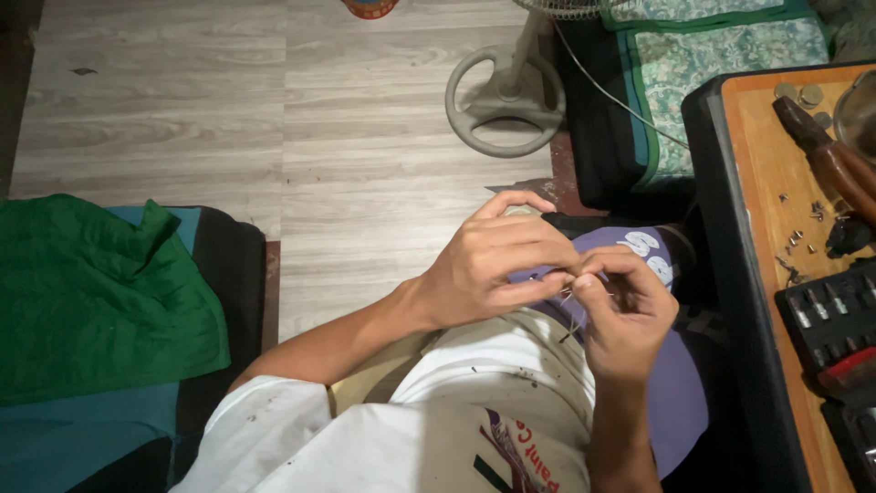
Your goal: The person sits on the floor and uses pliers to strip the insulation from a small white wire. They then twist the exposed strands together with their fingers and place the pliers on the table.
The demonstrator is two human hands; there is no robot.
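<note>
From the head camera, both hands meet over the person's lap, just above a purple cloth (680, 383) that lies across the knees. The left hand (488, 269) comes in from the left with its fingers curled and its fingertips pinched together on thin wires (573, 310), a small pale and dark bundle that runs down from the pinch toward the lap. The right hand (625, 315) rises from below, its thumb and forefinger closed on the same wires just beside the left fingertips, so the two hands touch at that spot. What the wires join to is too small to tell.

To the right stands a dark-edged surface (766, 183) with an orange-brown top. On it lie pliers (835, 164) with reddish-brown handles, a few coins (803, 93) near the far corner, scattered small screws (798, 239), and a black case of screwdriver bits (835, 315) at the near end, well apart from the hands.

On the pale wooden floor (274, 110) beyond the hands sits the round base of a standing fan (505, 100), with a thin cord running off to the right over a green patterned mat (721, 55). At the left a green cloth (91, 292) lies crumpled over a blue cushion (73, 438). The person wears a white shirt (411, 447), marked with small dark specks.
</note>
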